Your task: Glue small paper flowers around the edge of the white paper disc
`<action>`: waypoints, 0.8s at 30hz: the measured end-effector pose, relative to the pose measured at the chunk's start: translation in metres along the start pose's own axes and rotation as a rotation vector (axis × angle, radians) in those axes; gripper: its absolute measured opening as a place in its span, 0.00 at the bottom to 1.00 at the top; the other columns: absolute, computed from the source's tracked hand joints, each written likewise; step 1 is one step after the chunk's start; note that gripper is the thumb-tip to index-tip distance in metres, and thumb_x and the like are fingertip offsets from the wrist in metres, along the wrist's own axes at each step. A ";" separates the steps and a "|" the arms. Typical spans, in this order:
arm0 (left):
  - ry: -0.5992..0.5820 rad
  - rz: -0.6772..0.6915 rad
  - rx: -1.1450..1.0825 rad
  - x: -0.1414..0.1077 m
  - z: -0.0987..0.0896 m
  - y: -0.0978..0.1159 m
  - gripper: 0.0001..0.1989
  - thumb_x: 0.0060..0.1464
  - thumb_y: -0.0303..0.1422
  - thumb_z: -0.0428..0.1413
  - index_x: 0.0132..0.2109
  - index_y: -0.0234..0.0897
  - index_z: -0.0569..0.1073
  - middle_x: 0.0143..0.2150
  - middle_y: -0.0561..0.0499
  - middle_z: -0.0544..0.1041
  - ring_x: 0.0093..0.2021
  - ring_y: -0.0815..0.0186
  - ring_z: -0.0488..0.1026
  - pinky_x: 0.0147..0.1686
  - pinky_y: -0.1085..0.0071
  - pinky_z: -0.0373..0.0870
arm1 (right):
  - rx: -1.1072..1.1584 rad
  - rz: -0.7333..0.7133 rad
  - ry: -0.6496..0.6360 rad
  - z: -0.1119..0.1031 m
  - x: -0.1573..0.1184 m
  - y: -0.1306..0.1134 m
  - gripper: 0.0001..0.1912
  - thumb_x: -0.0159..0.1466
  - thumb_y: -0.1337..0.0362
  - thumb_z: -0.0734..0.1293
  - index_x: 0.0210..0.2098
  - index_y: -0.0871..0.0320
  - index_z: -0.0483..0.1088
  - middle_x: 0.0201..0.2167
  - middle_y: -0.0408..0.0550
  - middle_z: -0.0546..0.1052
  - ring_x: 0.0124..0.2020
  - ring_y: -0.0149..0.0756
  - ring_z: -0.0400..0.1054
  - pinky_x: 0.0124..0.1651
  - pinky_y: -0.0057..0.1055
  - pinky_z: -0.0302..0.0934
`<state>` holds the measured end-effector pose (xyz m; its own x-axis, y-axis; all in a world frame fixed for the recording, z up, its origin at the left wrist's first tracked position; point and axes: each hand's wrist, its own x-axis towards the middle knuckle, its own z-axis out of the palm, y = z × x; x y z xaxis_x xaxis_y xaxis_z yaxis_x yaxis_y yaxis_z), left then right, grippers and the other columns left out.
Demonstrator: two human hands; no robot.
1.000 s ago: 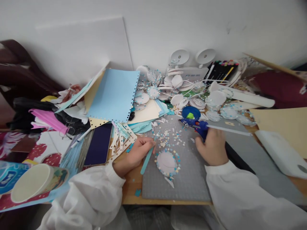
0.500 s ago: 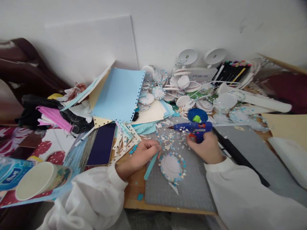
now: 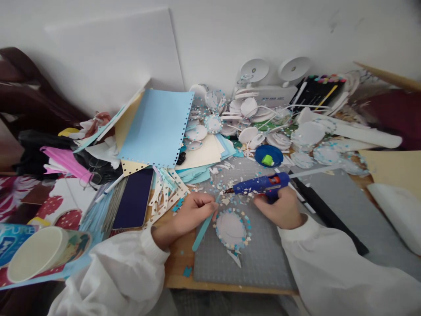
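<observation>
My left hand [image 3: 194,215] is closed, its fingers pinching a teal craft stick [image 3: 203,232] that slants down toward the mat's left edge. In my right hand [image 3: 279,208] is a blue hot glue gun [image 3: 255,184], gripped by its handle. A clear glue stick [image 3: 315,171] sticks out of its back. The nozzle points left, a short way from my left fingertips. Between the hands, a white disc edged with blue and cream paper bits [image 3: 232,228] lies on the grey cutting mat [image 3: 253,267]. Small paper confetti is scattered around the nozzle.
Behind the mat are a blue dish [image 3: 269,151] and a heap of decorated white discs [image 3: 250,107]. Light blue punched paper [image 3: 156,127], a phone [image 3: 133,199] and a paper cup [image 3: 37,254] stand or lie leftward. A black bar [image 3: 329,215] lies right of my right hand.
The glue gun has come down and left, bringing its nozzle closer to my left hand. My left hand still holds the craft stick. The whole view has shifted slightly.
</observation>
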<state>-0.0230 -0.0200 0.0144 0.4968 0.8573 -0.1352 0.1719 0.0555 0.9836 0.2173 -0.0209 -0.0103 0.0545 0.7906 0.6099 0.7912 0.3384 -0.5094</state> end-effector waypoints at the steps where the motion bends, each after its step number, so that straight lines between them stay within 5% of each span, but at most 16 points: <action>1: -0.002 0.001 -0.001 0.000 0.000 0.001 0.17 0.51 0.37 0.51 0.18 0.35 0.66 0.17 0.54 0.65 0.21 0.71 0.61 0.24 0.75 0.57 | -0.002 -0.006 -0.005 0.001 0.000 0.000 0.13 0.48 0.62 0.64 0.13 0.52 0.56 0.09 0.38 0.61 0.12 0.30 0.55 0.17 0.29 0.54; 24: -0.042 0.009 -0.002 -0.001 0.000 0.001 0.17 0.51 0.35 0.51 0.18 0.34 0.65 0.16 0.56 0.63 0.19 0.73 0.58 0.22 0.76 0.54 | 0.043 -0.016 0.042 0.002 -0.002 0.002 0.10 0.49 0.63 0.65 0.14 0.55 0.63 0.10 0.40 0.67 0.13 0.31 0.61 0.18 0.28 0.57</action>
<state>-0.0233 -0.0204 0.0152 0.5333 0.8358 -0.1308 0.1654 0.0486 0.9850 0.2172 -0.0212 -0.0140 0.0685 0.7633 0.6424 0.7656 0.3727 -0.5245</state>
